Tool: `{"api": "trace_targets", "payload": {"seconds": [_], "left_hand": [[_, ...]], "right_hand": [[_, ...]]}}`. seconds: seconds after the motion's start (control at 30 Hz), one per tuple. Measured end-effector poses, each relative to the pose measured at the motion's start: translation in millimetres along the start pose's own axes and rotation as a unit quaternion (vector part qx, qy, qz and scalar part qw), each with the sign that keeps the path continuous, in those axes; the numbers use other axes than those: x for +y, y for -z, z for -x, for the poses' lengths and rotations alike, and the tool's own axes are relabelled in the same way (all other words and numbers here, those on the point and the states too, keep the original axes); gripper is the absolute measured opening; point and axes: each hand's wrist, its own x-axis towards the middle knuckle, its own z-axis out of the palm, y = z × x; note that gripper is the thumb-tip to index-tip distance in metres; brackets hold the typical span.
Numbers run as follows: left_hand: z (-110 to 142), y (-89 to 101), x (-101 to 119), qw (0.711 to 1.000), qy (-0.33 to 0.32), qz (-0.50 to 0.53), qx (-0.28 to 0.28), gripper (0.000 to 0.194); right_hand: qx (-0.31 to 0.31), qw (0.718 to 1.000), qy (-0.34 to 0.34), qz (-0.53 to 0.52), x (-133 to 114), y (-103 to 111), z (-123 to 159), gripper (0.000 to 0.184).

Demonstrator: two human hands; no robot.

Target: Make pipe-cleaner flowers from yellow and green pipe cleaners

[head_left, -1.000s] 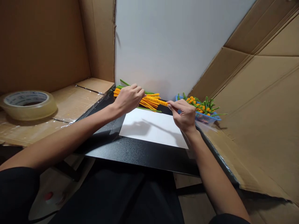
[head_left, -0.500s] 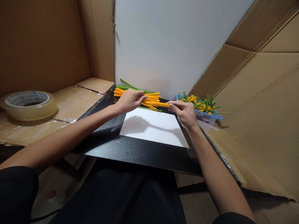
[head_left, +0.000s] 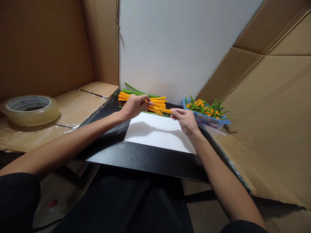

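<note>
Between my two hands stretches a coiled orange pipe cleaner (head_left: 162,110), held over the far part of a white sheet of paper (head_left: 157,136). My left hand (head_left: 136,105) pinches its left end with thumb and fingers. The other end is gripped by my right hand (head_left: 185,119), fingers closed round it. Just behind my left hand lies a bundle of straight orange pipe cleaners (head_left: 159,99), with green pipe cleaners (head_left: 138,93) behind and partly under it. The fingertips of both hands hide the coil's ends.
A blue basket (head_left: 206,119) of orange and green pipe cleaner pieces stands at the back right. On cardboard at the left rests a large roll of clear tape (head_left: 52,110). Cardboard walls flank the black table (head_left: 145,161), with a white wall (head_left: 182,48) behind.
My right hand has moved left, nearer my left hand, and slightly down. The stretch of coil showing between the hands is shorter. My left hand has hardly moved.
</note>
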Motion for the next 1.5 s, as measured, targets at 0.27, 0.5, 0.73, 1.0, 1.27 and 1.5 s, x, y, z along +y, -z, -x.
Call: {"api": "trace_targets", "payload": {"seconds": [0.27, 0.5, 0.73, 1.0, 1.27, 1.5], "left_hand": [[-2.6, 6.8, -3.0, 0.988, -0.113, -0.109, -0.002, 0.035], [-3.0, 13.2, -2.2, 0.966, -0.164, -0.192, 0.059, 0.025], [-4.7, 24.0, -7.5, 0.926, -0.273, -0.260, 0.023, 0.026], [-10.3, 32.3, -14.4, 0.912, -0.298, -0.276, -0.060, 0.028], [-9.0, 28.4, -14.4, 0.933, -0.235, -0.259, -0.081, 0.027], [-5.6, 16.3, -21.0, 0.952, -0.147, -0.211, -0.168, 0.029]], "right_hand": [[-0.016, 1.000, -0.005, -0.001, -1.9, 2.8, -0.2, 0.041], [-0.060, 0.998, -0.035, -0.008, -5.2, 2.4, 3.0, 0.045], [-0.061, 0.987, -0.132, -0.069, -5.7, 0.5, 4.3, 0.029], [-0.071, 0.968, -0.214, -0.109, -1.6, 4.5, -1.0, 0.011], [-0.079, 0.980, -0.171, -0.058, -1.3, 5.8, 0.9, 0.018], [-0.022, 0.999, -0.032, 0.021, 3.9, 5.9, -2.5, 0.044]]}}
